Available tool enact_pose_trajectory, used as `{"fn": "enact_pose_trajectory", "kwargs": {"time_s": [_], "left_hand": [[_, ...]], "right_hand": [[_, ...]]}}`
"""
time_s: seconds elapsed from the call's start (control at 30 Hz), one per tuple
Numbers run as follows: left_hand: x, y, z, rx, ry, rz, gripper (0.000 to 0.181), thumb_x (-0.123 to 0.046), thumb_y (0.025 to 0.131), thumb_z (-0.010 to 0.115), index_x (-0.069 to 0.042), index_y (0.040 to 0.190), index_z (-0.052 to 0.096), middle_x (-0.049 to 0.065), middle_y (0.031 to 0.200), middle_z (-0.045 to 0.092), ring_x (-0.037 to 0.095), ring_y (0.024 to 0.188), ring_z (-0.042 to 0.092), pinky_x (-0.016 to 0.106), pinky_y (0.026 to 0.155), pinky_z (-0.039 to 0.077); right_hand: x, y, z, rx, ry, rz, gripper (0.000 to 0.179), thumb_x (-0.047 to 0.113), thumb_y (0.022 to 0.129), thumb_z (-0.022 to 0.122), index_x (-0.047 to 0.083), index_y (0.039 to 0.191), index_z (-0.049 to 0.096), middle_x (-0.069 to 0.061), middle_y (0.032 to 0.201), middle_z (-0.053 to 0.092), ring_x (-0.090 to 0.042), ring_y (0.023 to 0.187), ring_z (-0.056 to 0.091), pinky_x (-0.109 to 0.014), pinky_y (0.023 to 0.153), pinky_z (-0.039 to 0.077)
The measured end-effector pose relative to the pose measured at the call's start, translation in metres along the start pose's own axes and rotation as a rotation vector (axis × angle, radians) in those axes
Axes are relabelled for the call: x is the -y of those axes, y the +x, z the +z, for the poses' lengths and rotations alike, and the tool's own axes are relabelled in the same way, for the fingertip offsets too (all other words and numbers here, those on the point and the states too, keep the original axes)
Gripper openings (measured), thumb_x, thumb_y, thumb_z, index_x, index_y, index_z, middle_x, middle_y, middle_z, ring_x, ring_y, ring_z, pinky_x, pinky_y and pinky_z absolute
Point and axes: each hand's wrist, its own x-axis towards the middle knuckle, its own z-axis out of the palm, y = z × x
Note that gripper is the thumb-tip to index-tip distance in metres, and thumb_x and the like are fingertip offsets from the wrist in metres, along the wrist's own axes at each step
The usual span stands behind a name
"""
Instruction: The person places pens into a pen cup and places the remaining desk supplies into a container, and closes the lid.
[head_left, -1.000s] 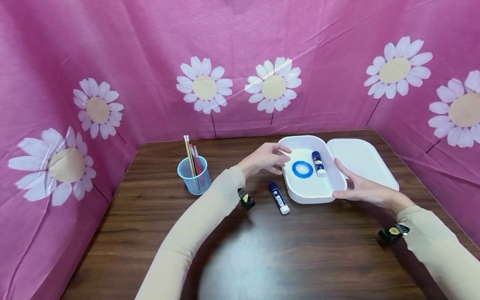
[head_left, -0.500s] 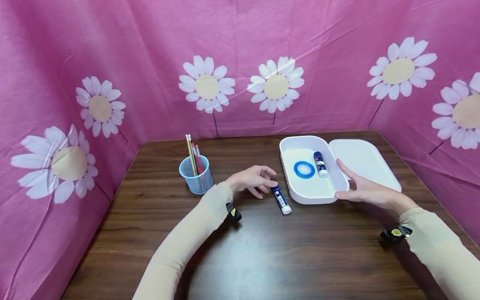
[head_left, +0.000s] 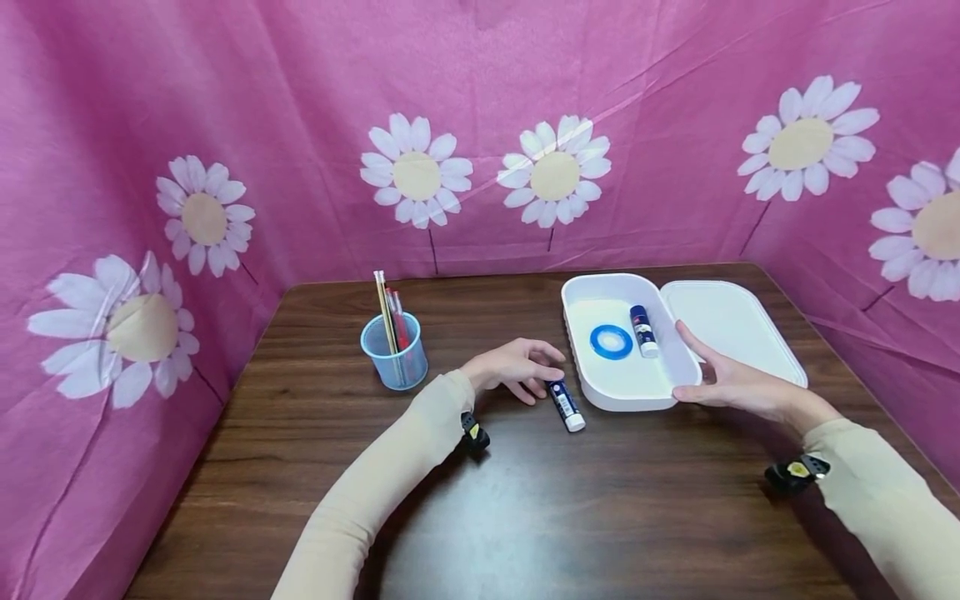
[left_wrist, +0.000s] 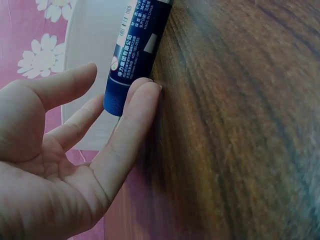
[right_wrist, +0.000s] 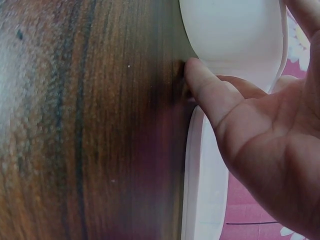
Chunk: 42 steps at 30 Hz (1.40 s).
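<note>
A blue glue stick with a white end (head_left: 566,407) lies on the table left of the white box (head_left: 632,404). My left hand (head_left: 517,367) is at its blue cap; in the left wrist view one fingertip (left_wrist: 145,90) lies by the cap (left_wrist: 116,98), while the thumb stands apart from it. Inside the box are a second glue stick (head_left: 643,332) and a blue ring, probably a roll of tape (head_left: 611,342). With fingers spread, my right hand (head_left: 731,382) touches the box's right side near the front corner. The right wrist view also shows this hand (right_wrist: 270,125) against the box.
A white lid (head_left: 731,325) lies flat to the right of the box, partly behind my right hand. On the left stands a blue mesh cup (head_left: 397,367) with several pencils and pens (head_left: 390,312). A pink flowered cloth (head_left: 480,75) hangs behind and beside the wooden table (head_left: 315,467).
My left hand has drawn back from the box's left rim, coming left and down to the loose glue stick. My right hand stays at the box.
</note>
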Motion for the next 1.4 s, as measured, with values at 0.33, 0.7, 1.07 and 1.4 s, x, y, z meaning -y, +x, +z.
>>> {"fn": "enact_pose_trajectory", "kwargs": {"time_s": [0.33,0.7,1.07,1.4], "left_hand": [[0.008,0.003,0.006,-0.004,-0.007,-0.019,0.035,-0.016,0.096,0.073,-0.008,0.129,0.067,0.006,0.104,0.069,0.023,0.076,0.069,0.041,0.066,0.062],[0.001,0.005,0.013,-0.009,0.036,0.000,0.035,-0.017,0.094,0.075,-0.006,0.126,0.067,0.008,0.098,0.070,0.024,0.075,0.068,0.041,0.064,0.062],[-0.002,0.010,0.019,-0.080,0.014,-0.010,0.022,-0.011,0.091,0.078,-0.003,0.111,0.071,0.012,0.090,0.071,0.022,0.068,0.068,0.039,0.063,0.062],[-0.003,0.010,0.015,-0.027,0.002,0.018,0.025,-0.005,0.090,0.077,-0.003,0.114,0.070,0.014,0.089,0.072,0.024,0.070,0.068,0.039,0.067,0.062]], "right_hand": [[-0.003,-0.002,0.007,-0.010,-0.006,0.008,0.108,0.024,0.095,0.072,0.035,0.160,-0.013,-0.012,0.167,-0.019,-0.050,0.147,-0.004,-0.078,0.108,0.010],[-0.001,-0.002,0.006,-0.007,0.031,-0.006,0.110,0.019,0.094,0.073,0.034,0.161,-0.013,-0.016,0.167,-0.018,-0.054,0.146,0.000,-0.076,0.109,0.012],[0.018,-0.005,0.004,-0.035,-0.024,-0.003,0.112,0.021,0.092,0.077,0.021,0.162,-0.010,-0.029,0.164,-0.002,-0.056,0.141,0.025,-0.026,0.094,0.049],[0.025,-0.012,-0.002,-0.001,0.173,0.026,0.117,0.006,0.089,0.078,0.017,0.162,-0.012,-0.039,0.150,0.016,-0.031,0.106,0.063,-0.042,0.081,0.060]]}}
